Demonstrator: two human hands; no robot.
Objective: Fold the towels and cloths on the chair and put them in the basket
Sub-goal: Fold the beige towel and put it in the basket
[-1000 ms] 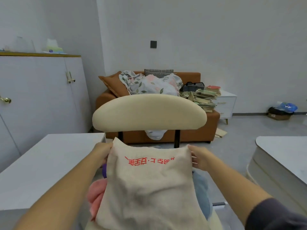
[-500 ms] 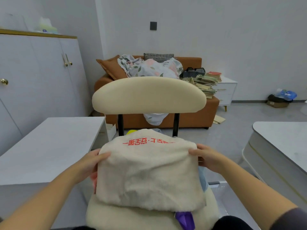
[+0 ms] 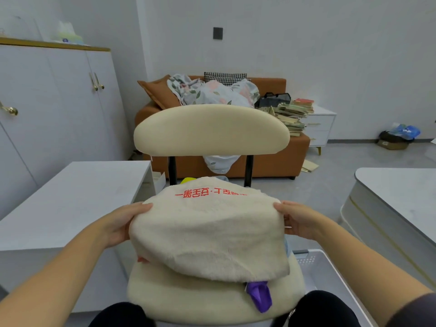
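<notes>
The person is holding a beige towel (image 3: 207,232) with red lettering over the cream chair (image 3: 212,128) seat. The left hand (image 3: 122,223) and right hand (image 3: 297,220) are each gripping one side edge, fingers curled around the fabric. A purple cloth (image 3: 259,296) is peeking out beneath it, and a white basket (image 3: 316,256) is sitting just right of the chair.

The towel (image 3: 207,234) is cream with red lettering, the chair (image 3: 211,129) cream on black posts. A purple cloth (image 3: 259,297) peeks out beneath. Behind them, an orange sofa (image 3: 271,164) carries a floral blanket (image 3: 212,93) and a black-and-white checked cushion (image 3: 224,77).
</notes>
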